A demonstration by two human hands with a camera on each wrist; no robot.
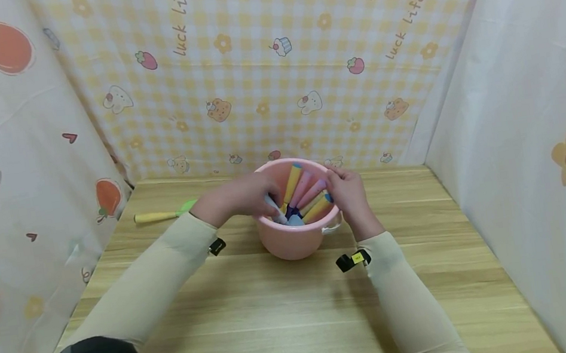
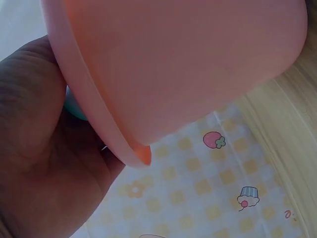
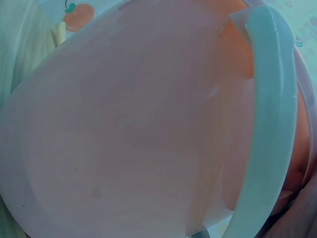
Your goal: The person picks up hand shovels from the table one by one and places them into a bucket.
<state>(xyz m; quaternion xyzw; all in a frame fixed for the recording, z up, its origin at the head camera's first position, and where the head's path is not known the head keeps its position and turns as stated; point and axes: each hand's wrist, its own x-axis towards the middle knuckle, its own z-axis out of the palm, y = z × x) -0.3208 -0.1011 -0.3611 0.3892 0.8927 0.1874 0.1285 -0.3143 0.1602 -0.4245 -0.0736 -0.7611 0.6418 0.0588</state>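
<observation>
A pink bucket (image 1: 292, 242) stands upright on the table with several tools in it, their yellow handles (image 1: 292, 182) and pink handles (image 1: 302, 189) leaning out in a fan. Over the bucket's left rim, my left hand (image 1: 242, 197) reaches inside and grips a pale blue-white handle (image 1: 275, 209). The tool's lower part is hidden in the bucket. My right hand (image 1: 349, 194) pinches the right side of the rim. In the right wrist view, the bucket's white carrying handle (image 3: 272, 114) hangs beside that hand.
A tool with a yellow handle (image 1: 155, 217) and a green head (image 1: 187, 206) lies on the wooden table (image 1: 262, 336), left of the bucket and partly behind my left wrist. Patterned cloth (image 1: 258, 77) hangs behind the table, with white cloths on both sides.
</observation>
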